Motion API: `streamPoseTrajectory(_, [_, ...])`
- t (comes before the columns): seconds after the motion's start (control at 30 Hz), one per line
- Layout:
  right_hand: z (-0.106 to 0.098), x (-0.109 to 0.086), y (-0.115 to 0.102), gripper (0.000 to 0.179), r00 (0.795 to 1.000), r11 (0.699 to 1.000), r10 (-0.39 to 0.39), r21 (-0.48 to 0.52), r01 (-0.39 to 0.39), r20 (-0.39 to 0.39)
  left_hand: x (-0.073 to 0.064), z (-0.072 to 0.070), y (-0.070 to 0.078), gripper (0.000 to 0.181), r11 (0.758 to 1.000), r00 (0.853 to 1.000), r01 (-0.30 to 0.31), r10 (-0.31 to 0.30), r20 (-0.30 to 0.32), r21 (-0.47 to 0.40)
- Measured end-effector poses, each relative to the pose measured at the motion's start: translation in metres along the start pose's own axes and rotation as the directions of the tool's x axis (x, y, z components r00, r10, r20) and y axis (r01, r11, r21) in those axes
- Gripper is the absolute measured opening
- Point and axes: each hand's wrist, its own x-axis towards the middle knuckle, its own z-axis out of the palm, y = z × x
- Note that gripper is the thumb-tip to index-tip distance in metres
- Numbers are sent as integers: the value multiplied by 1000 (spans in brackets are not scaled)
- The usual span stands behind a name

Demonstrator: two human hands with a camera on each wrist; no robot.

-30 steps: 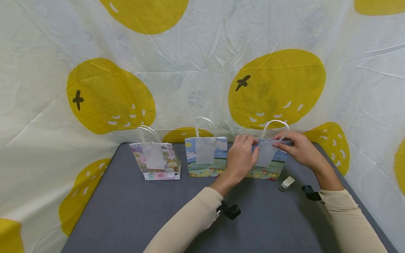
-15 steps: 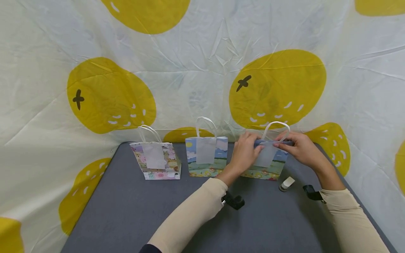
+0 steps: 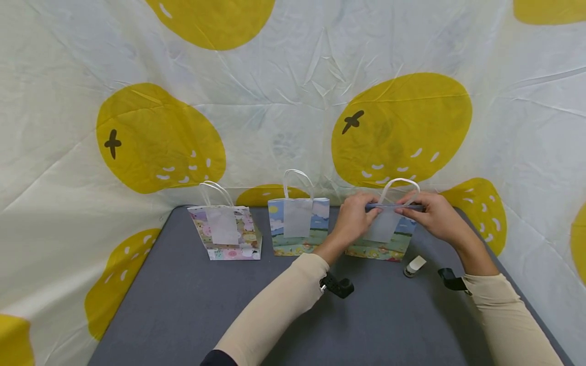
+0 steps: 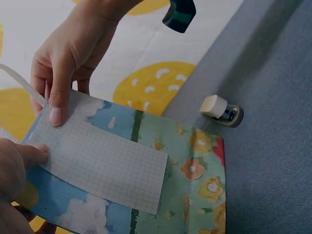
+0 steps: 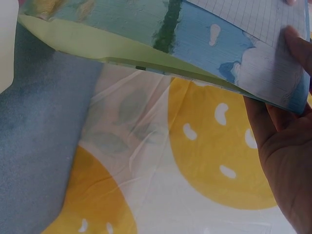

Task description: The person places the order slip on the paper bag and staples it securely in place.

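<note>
The rightmost of three small paper gift bags (image 3: 377, 250), printed with sky, grass and flowers, stands on the table. My left hand (image 3: 351, 217) pinches its top edge on the left, the thumb in front. At the right of the same edge, my right hand (image 3: 432, 214) pinches the bag with thumb in front and fingers behind. A gridded paper slip (image 4: 114, 163) lies on the bag's front, under both thumbs in the left wrist view. The white handle (image 3: 399, 180) arches up between the hands. The right wrist view shows the bag's green folded side (image 5: 131, 61).
Left of my hands stand a similar sky-print bag (image 3: 320, 218) and a pink animal-print bag (image 3: 249, 229), each with a white slip. A small cream-and-dark object (image 3: 415, 266) sits by the held bag's right corner. A lemon-print cloth (image 3: 284, 76) hangs behind the grey table (image 3: 183, 300).
My left hand has slid right along the bag's top edge, its thumb now on the front. The handle has dipped slightly. My right hand has hardly moved.
</note>
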Motion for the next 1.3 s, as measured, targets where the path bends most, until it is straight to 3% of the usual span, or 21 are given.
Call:
streamPoseTrajectory(0.5, [0, -1, -1, 16, 1000, 1000, -14, 7, 14, -7, 0, 2, -5, 14, 994, 1000, -7, 6, -3, -107])
streamPoseTrajectory(0.77, [-3, -2, -1, 16, 1000, 1000, -12, 19, 12, 2, 0, 2, -4, 14, 993, 1000, 5, -5, 4, -118])
streamPoseTrajectory(1.3, [0, -4, -3, 17, 1000, 1000, 6, 27, -6, -10, 0, 0, -6, 10, 984, 999, -30, 35, 26, -177])
